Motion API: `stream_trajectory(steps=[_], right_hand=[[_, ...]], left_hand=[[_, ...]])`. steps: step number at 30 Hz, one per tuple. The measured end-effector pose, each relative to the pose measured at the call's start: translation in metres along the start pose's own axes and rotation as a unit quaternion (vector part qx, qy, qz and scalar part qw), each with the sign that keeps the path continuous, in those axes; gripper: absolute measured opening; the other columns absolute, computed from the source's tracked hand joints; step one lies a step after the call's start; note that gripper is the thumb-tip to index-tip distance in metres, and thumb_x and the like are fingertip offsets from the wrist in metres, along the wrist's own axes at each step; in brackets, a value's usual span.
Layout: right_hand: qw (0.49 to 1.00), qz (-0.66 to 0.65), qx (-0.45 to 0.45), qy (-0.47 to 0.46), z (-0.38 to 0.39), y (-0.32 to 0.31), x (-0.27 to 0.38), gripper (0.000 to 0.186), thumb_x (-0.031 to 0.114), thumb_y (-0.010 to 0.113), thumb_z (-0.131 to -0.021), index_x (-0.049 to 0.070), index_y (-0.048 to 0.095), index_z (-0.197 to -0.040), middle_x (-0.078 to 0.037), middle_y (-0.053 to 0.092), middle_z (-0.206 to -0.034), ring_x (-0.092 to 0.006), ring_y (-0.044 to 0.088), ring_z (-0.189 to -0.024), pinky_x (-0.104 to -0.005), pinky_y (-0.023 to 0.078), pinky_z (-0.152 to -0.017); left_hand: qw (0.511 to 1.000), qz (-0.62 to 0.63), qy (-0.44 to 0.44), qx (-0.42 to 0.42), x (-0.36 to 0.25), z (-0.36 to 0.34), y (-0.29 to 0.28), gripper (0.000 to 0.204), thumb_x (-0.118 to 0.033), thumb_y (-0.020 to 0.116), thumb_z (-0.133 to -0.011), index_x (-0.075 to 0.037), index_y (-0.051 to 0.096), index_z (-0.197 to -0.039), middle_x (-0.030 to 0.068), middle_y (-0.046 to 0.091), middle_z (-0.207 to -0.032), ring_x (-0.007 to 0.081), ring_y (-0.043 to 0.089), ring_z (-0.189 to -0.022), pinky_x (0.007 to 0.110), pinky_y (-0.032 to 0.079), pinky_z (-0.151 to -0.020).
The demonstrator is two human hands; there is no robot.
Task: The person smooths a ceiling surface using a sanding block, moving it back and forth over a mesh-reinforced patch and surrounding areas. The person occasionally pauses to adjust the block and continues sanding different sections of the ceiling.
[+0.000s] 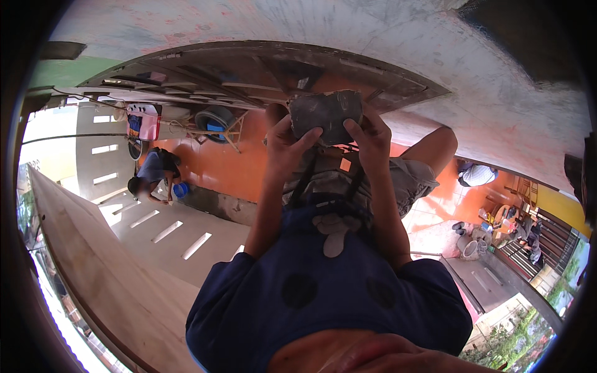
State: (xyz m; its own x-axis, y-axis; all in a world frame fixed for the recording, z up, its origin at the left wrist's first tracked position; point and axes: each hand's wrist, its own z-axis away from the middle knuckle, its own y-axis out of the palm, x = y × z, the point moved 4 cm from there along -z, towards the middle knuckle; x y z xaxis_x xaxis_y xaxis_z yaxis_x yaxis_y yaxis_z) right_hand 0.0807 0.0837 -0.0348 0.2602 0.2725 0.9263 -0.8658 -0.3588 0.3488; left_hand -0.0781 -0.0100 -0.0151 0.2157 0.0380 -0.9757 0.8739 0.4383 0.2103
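A dark grey flat piece (pixel 326 112) with a worn, ragged pale upper edge is held up between my two hands, above my lap. My left hand (pixel 287 140) grips its left side, and my right hand (pixel 373 138) grips its right side. Both thumbs press on the face toward me; most of the other fingers are hidden behind it. Whether it is leather, rubber or something else, I cannot make out. Just below it, over my grey-brown shorts (pixel 413 177), lies a dark item with a small orange patch (pixel 345 164).
Beyond my hands is a dark framed panel (pixel 249 78) along a pale, stained wall (pixel 398 37). Off to the left, a person (pixel 155 171) bends beside a blue bucket (pixel 180 189), near a dark tub (pixel 214 117) on a wooden stand. Another person (pixel 479 174) is at the right on the orange floor (pixel 230 168).
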Motion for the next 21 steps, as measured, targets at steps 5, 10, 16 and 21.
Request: stream_trajectory(steps=[5, 10, 16, 21], right_hand=[[0.995, 0.087, 0.050, 0.027, -0.002, 0.001, 0.013, 0.036, 0.007, 0.076, -0.092, -0.003, 0.066, -0.125, -0.008, 0.073, -0.107, -0.0126, 0.068, -0.097, -0.0262, 0.054, -0.084], [0.991, 0.127, 0.011, 0.032, -0.010, 0.002, 0.012, 0.036, 0.013, 0.082, -0.088, -0.003, 0.069, -0.118, -0.008, 0.074, -0.103, -0.0093, 0.067, -0.089, -0.0244, 0.053, -0.077], [0.987, 0.135, -0.034, 0.085, -0.016, -0.001, 0.009, 0.026, 0.012, 0.081, -0.088, -0.004, 0.073, -0.107, -0.006, 0.074, -0.094, -0.0090, 0.066, -0.088, -0.0244, 0.053, -0.077], [0.986, 0.159, -0.041, 0.011, -0.023, 0.006, 0.018, 0.026, 0.015, 0.074, -0.094, -0.005, 0.072, -0.111, -0.008, 0.074, -0.095, -0.0106, 0.066, -0.086, -0.0252, 0.052, -0.079]], left_hand=[[0.994, 0.066, -0.078, -0.037, 0.004, -0.002, -0.001, 0.030, -0.021, 0.067, -0.102, 0.002, 0.066, -0.122, 0.0022, 0.072, -0.105, 0.0085, 0.064, -0.097, 0.026, 0.052, -0.085], [0.996, 0.035, -0.077, -0.002, 0.010, -0.009, -0.002, 0.034, -0.026, 0.064, -0.104, 0.001, 0.066, -0.123, 0.0021, 0.071, -0.110, 0.0092, 0.064, -0.101, 0.026, 0.051, -0.086], [0.994, 0.086, -0.073, 0.011, 0.021, -0.005, -0.013, 0.044, -0.033, 0.061, -0.105, 0.002, 0.060, -0.132, 0.0067, 0.065, -0.125, 0.0111, 0.059, -0.114, 0.029, 0.048, -0.097], [0.989, 0.041, -0.138, -0.039, 0.035, -0.005, -0.012, 0.048, -0.038, 0.050, -0.109, 0.003, 0.057, -0.133, 0.0059, 0.064, -0.124, 0.0120, 0.058, -0.115, 0.028, 0.045, -0.100]])
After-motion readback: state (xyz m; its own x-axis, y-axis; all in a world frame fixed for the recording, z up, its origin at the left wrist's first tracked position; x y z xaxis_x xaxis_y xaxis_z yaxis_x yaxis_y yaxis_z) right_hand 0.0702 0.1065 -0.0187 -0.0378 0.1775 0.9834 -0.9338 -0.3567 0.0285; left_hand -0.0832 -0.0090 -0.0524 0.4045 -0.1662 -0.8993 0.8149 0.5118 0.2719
